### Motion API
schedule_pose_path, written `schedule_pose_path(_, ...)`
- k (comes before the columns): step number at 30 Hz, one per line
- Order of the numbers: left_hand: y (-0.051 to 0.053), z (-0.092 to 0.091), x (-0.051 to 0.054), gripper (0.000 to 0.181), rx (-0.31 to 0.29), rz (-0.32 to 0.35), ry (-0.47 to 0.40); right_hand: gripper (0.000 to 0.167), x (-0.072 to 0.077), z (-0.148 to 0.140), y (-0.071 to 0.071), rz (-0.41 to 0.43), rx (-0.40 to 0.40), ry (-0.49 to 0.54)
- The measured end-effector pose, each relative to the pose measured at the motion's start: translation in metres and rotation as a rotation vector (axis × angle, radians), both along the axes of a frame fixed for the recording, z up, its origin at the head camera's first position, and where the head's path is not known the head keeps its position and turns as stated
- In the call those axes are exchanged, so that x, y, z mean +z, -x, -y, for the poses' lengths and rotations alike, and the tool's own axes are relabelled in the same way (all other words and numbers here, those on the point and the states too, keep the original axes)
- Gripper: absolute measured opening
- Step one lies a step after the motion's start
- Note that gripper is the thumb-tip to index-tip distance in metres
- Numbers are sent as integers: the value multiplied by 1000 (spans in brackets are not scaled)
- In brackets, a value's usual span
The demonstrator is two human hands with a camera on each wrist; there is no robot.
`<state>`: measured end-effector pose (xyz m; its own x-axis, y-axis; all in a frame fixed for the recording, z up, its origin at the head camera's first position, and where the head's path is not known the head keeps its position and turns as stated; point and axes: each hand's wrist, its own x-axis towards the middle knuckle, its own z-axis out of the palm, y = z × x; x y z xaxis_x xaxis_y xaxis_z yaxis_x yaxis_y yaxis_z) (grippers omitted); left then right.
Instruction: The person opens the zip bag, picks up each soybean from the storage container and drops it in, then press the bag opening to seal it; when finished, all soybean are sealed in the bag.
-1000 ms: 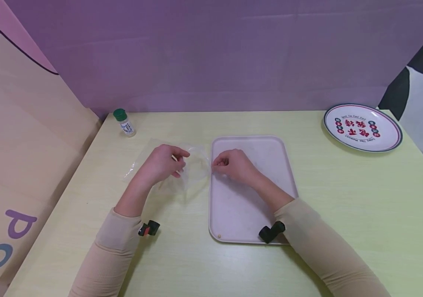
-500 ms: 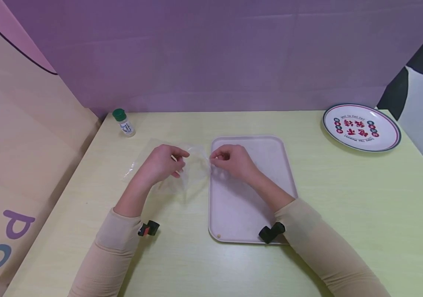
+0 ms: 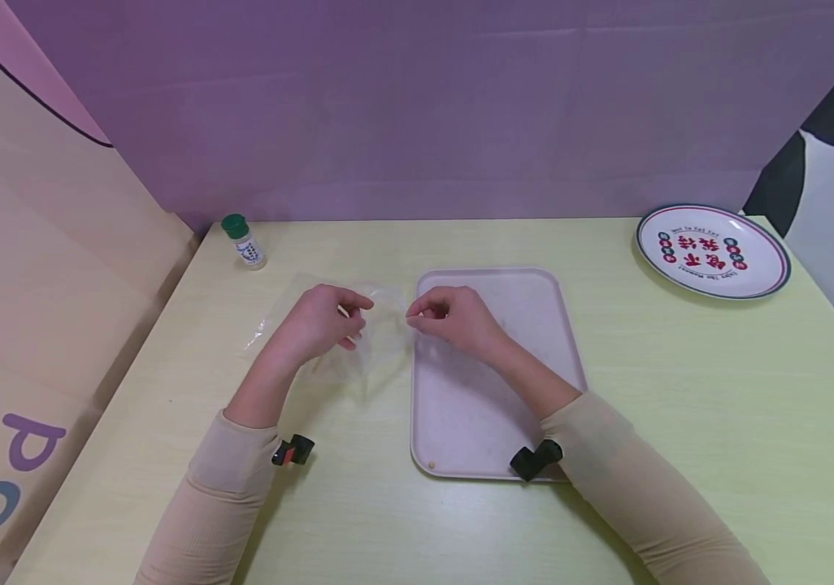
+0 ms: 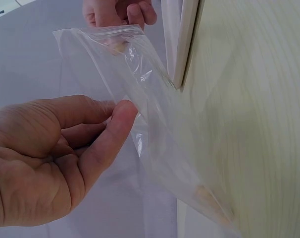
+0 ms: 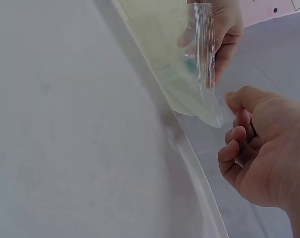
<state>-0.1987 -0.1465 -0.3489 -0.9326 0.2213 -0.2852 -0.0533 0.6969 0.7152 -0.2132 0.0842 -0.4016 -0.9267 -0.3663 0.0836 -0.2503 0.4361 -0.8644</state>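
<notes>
A clear zip-top plastic bag [image 4: 155, 134] stands between the hands, left of the tray; something small and brownish shows at its lower end in the left wrist view. My left hand [image 3: 325, 321] pinches one side of the bag between thumb and finger. My right hand [image 3: 457, 317] pinches the bag near the zip strip [image 5: 205, 44] at its opening, just over the tray's left rim. In the right wrist view the right fingertips [image 5: 232, 99] meet the bag's thin edge, hard to make out.
The pale tray [image 3: 486, 422] lies under my right forearm, with a tiny brown crumb [image 3: 432, 465] in its near left corner. A small green-capped shaker bottle [image 3: 244, 242] stands at the back left. A white oval plate with red print [image 3: 713, 280] is at the back right.
My right hand has risen slightly away from me, then shifted a little to the left, closer to the left hand. The left hand has stayed in place on the bag.
</notes>
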Motion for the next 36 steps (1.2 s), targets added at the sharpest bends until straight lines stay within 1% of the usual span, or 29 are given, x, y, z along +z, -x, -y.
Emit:
schedule_pose_path(17,-1,0,1,32,-1,-15,0,6,-1,2,-1,-23,67,-31)
schedule_pose_path(25,-1,1,0,32,-5,-23,-6,6,-1,3,-1,-5,98,-54)
schedule_pose_path(36,0,1,-2,32,-8,-27,2,6,-1,3,-1,35,110,-56)
